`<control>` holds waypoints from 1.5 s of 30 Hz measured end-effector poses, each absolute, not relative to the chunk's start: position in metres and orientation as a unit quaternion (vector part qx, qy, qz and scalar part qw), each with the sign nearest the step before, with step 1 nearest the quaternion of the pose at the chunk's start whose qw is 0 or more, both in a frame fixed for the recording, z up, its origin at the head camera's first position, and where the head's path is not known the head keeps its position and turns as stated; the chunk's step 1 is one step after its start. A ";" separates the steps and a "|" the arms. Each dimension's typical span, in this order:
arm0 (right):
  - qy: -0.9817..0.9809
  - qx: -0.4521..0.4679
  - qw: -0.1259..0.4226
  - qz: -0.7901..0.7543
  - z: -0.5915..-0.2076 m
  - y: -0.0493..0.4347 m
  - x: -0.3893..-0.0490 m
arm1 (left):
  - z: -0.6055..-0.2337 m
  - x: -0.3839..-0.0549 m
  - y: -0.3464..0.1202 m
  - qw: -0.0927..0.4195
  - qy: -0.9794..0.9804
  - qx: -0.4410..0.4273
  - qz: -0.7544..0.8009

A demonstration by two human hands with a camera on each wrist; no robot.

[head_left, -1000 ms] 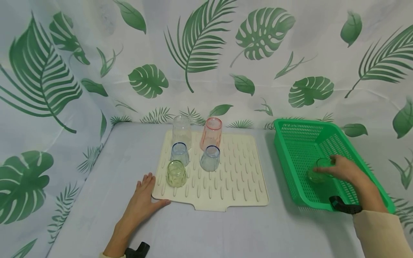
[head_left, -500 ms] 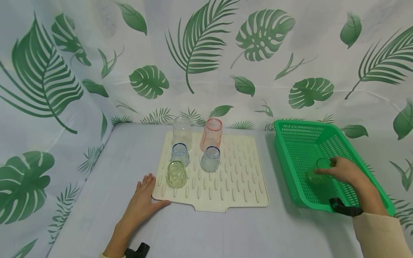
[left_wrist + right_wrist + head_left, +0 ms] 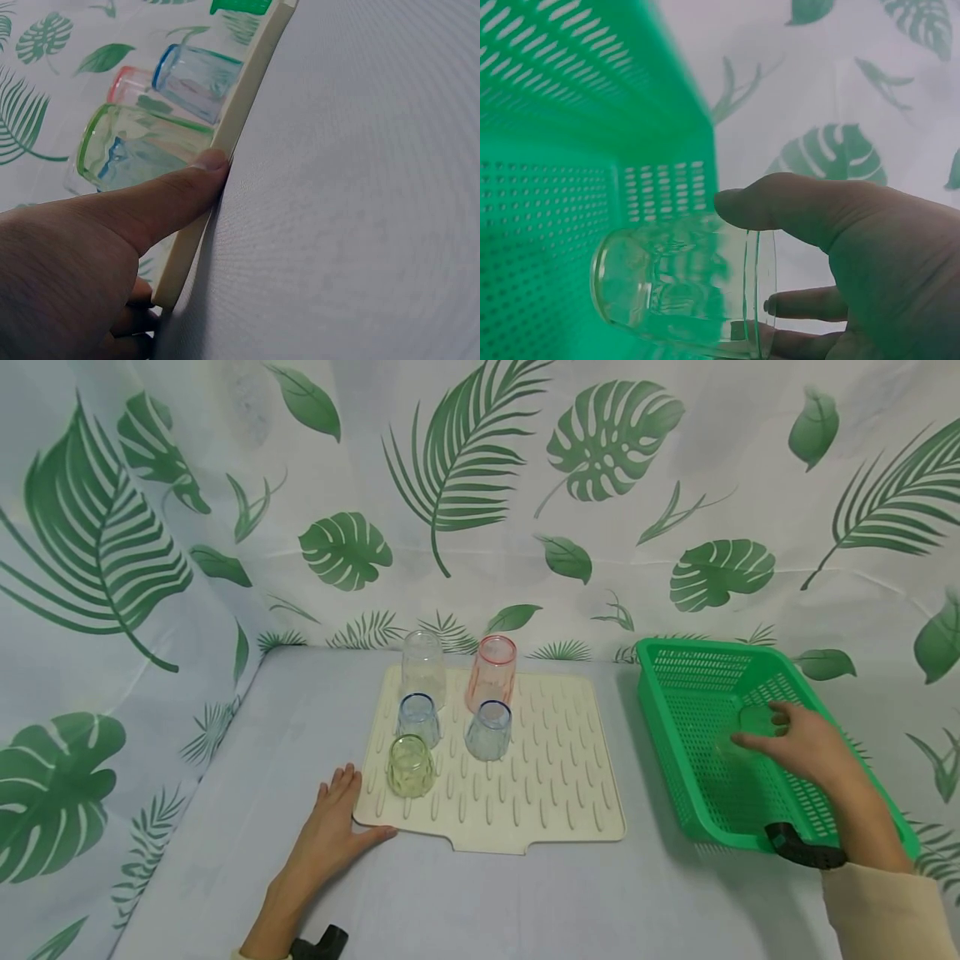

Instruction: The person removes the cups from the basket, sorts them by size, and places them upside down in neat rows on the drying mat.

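Note:
My right hand (image 3: 806, 745) holds a drinking glass (image 3: 682, 285) by its upper end inside the green basket (image 3: 667, 768). The glass looks clear with a faint yellow-green tint; thumb and fingers lie on either side near its rim. My left hand (image 3: 330, 827) rests at the front left corner of a cream drying mat (image 3: 555, 793), fingers straight along the left side and thumb touching the front edge. Nearest to it on the mat stands a green glass (image 3: 410, 768). Behind are two blue-rimmed glasses (image 3: 489, 733), a pink-rimmed tall glass (image 3: 492, 672) and a clear tall glass (image 3: 423, 668).
The ridged right half of the mat lies between the glasses and the basket. A pale cloth (image 3: 600, 902) covers the table. A leaf-printed curtain (image 3: 495, 552) hangs behind the basket and mat, and along the left side.
My right hand has moved up a little, away from me, with the glass rising in it. The left hand and the glasses on the mat have stayed in place.

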State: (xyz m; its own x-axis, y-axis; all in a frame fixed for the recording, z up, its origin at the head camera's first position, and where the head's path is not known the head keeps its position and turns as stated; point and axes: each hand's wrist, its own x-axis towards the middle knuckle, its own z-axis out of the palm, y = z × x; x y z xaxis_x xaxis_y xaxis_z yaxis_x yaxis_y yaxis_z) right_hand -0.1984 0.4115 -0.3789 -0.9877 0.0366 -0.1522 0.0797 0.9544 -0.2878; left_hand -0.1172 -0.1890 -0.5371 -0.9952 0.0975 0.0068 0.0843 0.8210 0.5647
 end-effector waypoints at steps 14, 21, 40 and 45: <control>0.981 0.029 -0.050 -0.187 -0.354 0.375 -0.185 | -0.538 -0.117 -0.189 0.011 0.953 0.046 0.299; 0.975 0.023 -0.084 -0.205 -0.343 0.355 -0.177 | -0.539 -0.118 -0.189 0.019 0.952 0.044 0.301; 0.935 -0.072 -0.220 -0.267 -0.354 0.287 -0.156 | -0.539 -0.117 -0.188 0.011 0.953 0.043 0.298; 0.917 -0.129 -0.232 -0.297 -0.363 0.271 -0.156 | -0.539 -0.117 -0.188 0.013 0.954 0.041 0.297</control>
